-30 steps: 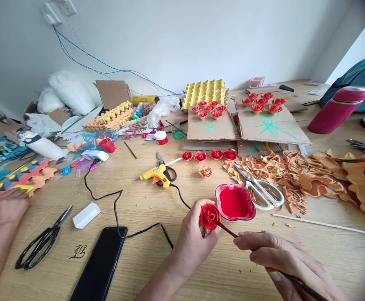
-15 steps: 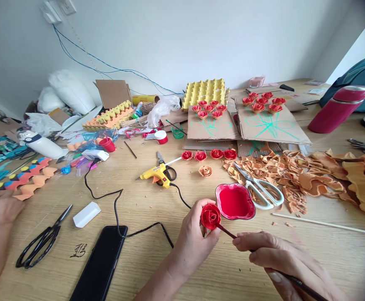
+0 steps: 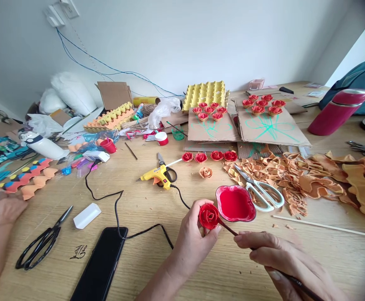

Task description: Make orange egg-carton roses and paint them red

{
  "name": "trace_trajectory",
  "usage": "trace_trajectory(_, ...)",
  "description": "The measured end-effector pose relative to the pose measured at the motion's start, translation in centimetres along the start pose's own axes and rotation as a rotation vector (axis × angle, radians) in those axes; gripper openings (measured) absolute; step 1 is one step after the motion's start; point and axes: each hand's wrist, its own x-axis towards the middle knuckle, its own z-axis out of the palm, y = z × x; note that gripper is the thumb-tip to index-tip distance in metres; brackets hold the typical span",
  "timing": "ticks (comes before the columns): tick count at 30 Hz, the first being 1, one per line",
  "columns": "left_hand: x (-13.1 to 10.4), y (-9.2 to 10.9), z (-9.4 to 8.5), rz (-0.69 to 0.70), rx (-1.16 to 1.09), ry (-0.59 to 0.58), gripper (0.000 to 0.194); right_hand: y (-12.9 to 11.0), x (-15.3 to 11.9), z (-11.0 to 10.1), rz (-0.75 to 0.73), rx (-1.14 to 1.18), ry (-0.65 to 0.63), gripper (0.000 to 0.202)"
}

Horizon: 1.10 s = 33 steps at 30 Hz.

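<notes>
Between the thumb and fingers of my left hand (image 3: 195, 234) is a red-painted paper rose (image 3: 208, 216), its face turned up toward me. My right hand (image 3: 282, 255) grips a dark paintbrush (image 3: 230, 228), whose tip is at the rose's lower right edge. Just beyond the rose stands a scalloped bowl (image 3: 250, 216) of red paint (image 3: 235, 203). Farther back, several red roses (image 3: 200, 157) lie in a row, with one unpainted orange rose (image 3: 205, 172) in front of them.
A yellow glue gun (image 3: 155, 176) with its black cord, black scissors (image 3: 41, 244) and a phone (image 3: 100, 263) lie to the left. White-handled scissors (image 3: 265, 194) rest by orange carton scraps (image 3: 282, 177). Another person's hand (image 3: 3, 211) is at the left edge.
The rose has turned slightly in my left hand and shifted a little left. The brush tip has moved from the petals' inner area to the outer edge.
</notes>
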Motion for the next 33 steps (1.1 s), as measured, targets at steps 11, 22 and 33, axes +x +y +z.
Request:
trace_trajectory(11, 0.1, 0.1, -0.1, -0.094, -0.162, -0.022, 0.044, 0.8, -1.4, -0.1, 0.027, -0.013, -0.009, 0.021)
trace_trajectory(22, 0.8, -0.5, 0.0, -0.206, -0.32, 0.052, 0.055, 1.0, 0.8, 0.1, 0.136, -0.192, 0.188, 0.02)
trace_trajectory(33, 0.6, -0.6, 0.0, -0.161, -0.302, 0.008, 0.047, 1.7, -0.2, 0.3, 0.18, -0.197, 0.132, 0.018)
